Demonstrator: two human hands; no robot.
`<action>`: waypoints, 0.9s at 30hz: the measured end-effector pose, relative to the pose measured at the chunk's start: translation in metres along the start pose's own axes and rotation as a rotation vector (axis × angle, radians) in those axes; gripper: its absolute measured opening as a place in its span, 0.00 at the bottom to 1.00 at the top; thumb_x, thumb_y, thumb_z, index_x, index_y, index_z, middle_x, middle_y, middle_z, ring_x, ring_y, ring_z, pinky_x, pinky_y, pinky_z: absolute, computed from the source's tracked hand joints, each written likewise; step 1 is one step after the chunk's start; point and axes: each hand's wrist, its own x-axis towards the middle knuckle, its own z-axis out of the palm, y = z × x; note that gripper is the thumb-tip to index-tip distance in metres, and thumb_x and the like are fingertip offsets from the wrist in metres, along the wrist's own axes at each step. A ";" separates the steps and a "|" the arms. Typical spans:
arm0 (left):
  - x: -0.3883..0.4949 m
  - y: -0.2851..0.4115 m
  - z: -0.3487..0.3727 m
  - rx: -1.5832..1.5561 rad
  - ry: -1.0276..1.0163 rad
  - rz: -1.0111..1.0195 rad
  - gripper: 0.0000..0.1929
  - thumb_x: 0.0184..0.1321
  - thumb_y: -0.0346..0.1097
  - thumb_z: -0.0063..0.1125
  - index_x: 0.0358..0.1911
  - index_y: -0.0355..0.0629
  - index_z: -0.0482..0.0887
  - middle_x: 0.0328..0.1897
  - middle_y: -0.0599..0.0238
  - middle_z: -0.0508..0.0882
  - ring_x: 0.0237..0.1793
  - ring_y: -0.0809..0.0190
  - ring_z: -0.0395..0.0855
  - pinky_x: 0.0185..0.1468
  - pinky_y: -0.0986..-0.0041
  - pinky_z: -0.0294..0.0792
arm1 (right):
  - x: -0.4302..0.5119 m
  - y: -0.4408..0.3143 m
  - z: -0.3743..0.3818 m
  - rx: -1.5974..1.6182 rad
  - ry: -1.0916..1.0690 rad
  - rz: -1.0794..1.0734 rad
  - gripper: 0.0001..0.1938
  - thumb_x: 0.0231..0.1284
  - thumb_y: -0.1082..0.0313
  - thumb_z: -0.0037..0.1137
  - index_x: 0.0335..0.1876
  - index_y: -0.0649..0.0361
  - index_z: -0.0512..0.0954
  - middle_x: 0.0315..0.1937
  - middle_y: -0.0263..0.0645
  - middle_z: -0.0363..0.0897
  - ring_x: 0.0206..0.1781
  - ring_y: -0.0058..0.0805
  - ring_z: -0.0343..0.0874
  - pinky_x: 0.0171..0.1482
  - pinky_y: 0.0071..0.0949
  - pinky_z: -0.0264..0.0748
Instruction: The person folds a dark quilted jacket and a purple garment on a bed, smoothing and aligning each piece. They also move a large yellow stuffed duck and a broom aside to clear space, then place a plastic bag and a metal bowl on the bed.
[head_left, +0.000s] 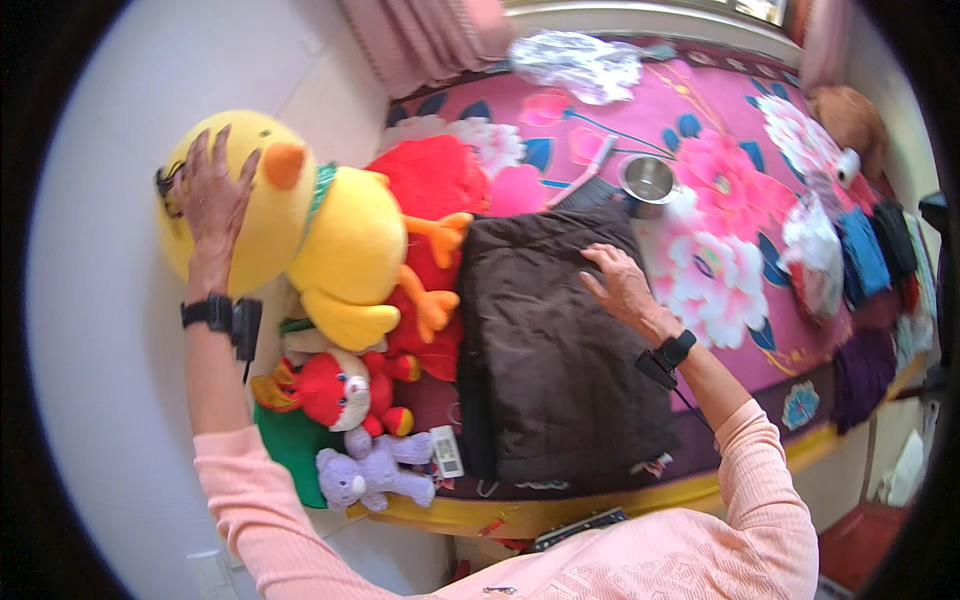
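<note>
My left hand (216, 187) rests with spread fingers on the head of a large yellow plush chick (352, 232), which has an orange beak, orange feet and a green neckerchief. The chick leans back by the wall. Over a folded dark brown cloth (562, 352) is my right hand (626, 289), its fingers apart and holding nothing; whether it touches the cloth I cannot tell. Under the chick lie a red plush toy (352, 394) and a lilac teddy bear (379, 469). A fluffy red item (435, 176) shows behind the chick's feet.
A pink floral bedspread (750, 292) covers the bed. On it are a metal cup (649, 180), a pink-handled brush (592, 172) and a clear plastic bag (577, 66). Bagged items (814, 255), folded blue cloth (862, 251) and a brown plush thing (849, 127) line the right side.
</note>
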 end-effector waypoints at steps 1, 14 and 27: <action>-0.009 0.013 -0.004 -0.063 0.047 0.026 0.33 0.71 0.65 0.50 0.72 0.54 0.72 0.76 0.59 0.71 0.77 0.54 0.64 0.75 0.46 0.55 | -0.034 0.023 -0.013 -0.027 0.014 0.108 0.22 0.64 0.60 0.64 0.59 0.64 0.77 0.59 0.50 0.79 0.62 0.49 0.77 0.64 0.44 0.73; -0.147 0.022 -0.042 0.181 -0.274 0.059 0.45 0.56 0.60 0.69 0.77 0.61 0.61 0.82 0.66 0.61 0.82 0.57 0.54 0.83 0.46 0.42 | -0.380 0.161 -0.059 -0.031 -0.128 0.844 0.20 0.67 0.62 0.61 0.58 0.69 0.77 0.53 0.56 0.80 0.57 0.51 0.81 0.61 0.44 0.76; -0.196 0.010 -0.065 -0.056 -0.026 0.198 0.27 0.60 0.51 0.68 0.63 0.54 0.79 0.71 0.68 0.76 0.77 0.53 0.64 0.80 0.48 0.49 | -0.140 0.027 -0.030 0.307 0.135 0.233 0.13 0.70 0.72 0.56 0.56 0.66 0.78 0.51 0.49 0.82 0.54 0.44 0.84 0.58 0.37 0.78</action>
